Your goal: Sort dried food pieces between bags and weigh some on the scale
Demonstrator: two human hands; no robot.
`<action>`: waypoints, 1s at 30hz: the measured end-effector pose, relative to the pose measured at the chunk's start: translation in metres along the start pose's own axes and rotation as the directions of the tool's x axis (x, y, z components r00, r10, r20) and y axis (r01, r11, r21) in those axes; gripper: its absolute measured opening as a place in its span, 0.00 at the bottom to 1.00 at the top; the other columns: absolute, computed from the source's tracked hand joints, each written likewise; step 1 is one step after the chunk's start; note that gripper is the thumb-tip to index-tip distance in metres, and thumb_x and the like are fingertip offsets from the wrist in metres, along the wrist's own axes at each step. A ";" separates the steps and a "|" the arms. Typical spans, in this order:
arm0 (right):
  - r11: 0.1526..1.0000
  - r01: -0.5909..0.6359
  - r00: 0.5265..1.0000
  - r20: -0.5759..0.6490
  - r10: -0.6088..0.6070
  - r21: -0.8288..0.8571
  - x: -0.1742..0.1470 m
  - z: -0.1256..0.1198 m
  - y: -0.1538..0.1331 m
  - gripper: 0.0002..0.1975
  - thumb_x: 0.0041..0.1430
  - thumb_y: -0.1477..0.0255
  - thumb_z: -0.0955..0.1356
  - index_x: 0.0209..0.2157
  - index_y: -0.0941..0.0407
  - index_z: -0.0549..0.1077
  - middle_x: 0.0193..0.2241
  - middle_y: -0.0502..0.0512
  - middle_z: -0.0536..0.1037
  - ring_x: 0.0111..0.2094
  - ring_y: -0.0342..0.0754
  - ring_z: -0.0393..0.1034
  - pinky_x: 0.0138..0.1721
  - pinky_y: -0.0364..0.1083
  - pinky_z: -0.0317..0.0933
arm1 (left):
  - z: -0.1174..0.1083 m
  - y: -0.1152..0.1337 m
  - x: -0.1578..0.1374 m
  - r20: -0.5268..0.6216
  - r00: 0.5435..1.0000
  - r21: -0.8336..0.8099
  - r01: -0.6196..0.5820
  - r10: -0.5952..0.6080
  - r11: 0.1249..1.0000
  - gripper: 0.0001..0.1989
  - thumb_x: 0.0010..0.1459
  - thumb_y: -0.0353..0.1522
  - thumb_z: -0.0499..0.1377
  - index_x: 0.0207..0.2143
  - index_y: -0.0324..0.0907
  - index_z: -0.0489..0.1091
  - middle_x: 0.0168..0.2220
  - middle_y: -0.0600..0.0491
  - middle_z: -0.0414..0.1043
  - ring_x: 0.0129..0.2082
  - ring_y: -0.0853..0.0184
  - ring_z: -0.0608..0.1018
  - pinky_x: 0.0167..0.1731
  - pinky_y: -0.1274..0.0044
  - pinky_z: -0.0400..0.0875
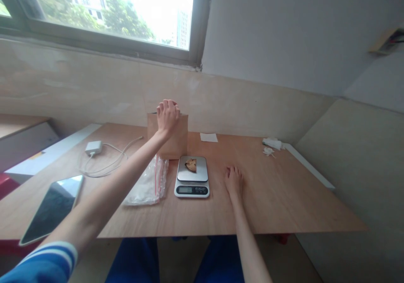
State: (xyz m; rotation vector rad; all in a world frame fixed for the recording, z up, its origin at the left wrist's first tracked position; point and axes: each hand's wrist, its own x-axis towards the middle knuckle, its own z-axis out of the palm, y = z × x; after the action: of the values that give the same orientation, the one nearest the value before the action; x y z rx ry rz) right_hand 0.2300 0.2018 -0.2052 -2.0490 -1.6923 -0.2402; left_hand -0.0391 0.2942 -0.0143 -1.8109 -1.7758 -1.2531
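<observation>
My left hand point(168, 115) is raised at the mouth of an upright brown paper bag point(176, 142). Its fingers are curled closed, and whatever may be inside them is hidden. In front of the bag stands a white kitchen scale point(192, 182) with a lit display too small to read. On the scale's metal plate lie brownish dried pieces point(191, 165), perhaps dried slices. My right hand point(234, 180) rests on the table to the right of the scale, fingers loosely apart and nothing visible in it.
Clear plastic zip bags point(147, 186) lie left of the scale. Farther left are a tablet point(53, 209) and a white charger point(94, 148) with its cable. A paper slip point(208, 137) and crumpled white scraps point(272, 144) sit toward the wall on the wooden table point(284, 194).
</observation>
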 end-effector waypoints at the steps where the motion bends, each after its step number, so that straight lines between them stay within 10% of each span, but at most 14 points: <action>1: 1.000 0.001 1.000 0.002 -0.001 -0.006 0.000 0.000 0.000 0.15 0.58 0.78 0.56 0.40 0.61 0.71 0.38 0.63 0.74 0.41 0.51 0.65 0.40 0.46 0.52 | 0.000 -0.006 0.003 0.062 0.998 0.052 0.017 -0.020 0.999 0.17 0.60 0.32 0.41 0.42 0.36 0.66 0.42 0.40 0.70 0.46 0.56 0.70 0.47 0.67 0.57; 15: 1.000 0.012 1.000 -0.011 -0.013 -0.019 -0.002 -0.002 -0.001 0.15 0.60 0.78 0.55 0.38 0.61 0.72 0.37 0.63 0.74 0.39 0.50 0.66 0.39 0.46 0.52 | -0.035 -0.017 0.025 0.727 0.670 0.302 -0.115 -0.151 0.947 0.22 0.56 0.37 0.42 0.45 0.45 0.71 0.50 0.47 0.70 0.49 0.56 0.72 0.45 0.68 0.62; 22: 1.000 0.028 0.999 -0.033 -0.028 0.001 -0.002 0.001 0.001 0.17 0.60 0.77 0.54 0.38 0.61 0.72 0.37 0.63 0.74 0.39 0.50 0.66 0.39 0.46 0.53 | -0.037 -0.018 0.021 0.747 0.664 0.243 -0.218 -0.039 0.945 0.22 0.58 0.35 0.42 0.48 0.44 0.69 0.51 0.45 0.69 0.49 0.56 0.71 0.45 0.65 0.63; 30: 1.000 0.012 1.000 -0.003 -0.012 -0.027 -0.002 -0.003 -0.001 0.16 0.60 0.78 0.55 0.38 0.62 0.72 0.38 0.63 0.74 0.40 0.50 0.66 0.40 0.46 0.52 | -0.043 -0.016 0.019 0.709 0.684 0.279 -0.052 -0.169 0.959 0.32 0.58 0.48 0.37 0.48 0.42 0.70 0.49 0.42 0.70 0.47 0.52 0.73 0.43 0.66 0.66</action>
State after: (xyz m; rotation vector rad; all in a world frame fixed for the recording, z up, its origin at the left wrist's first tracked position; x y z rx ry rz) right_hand 0.2288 0.1987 -0.2035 -2.0571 -1.7087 -0.2720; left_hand -0.0717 0.2780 0.0188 -2.2586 -2.2604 -0.2086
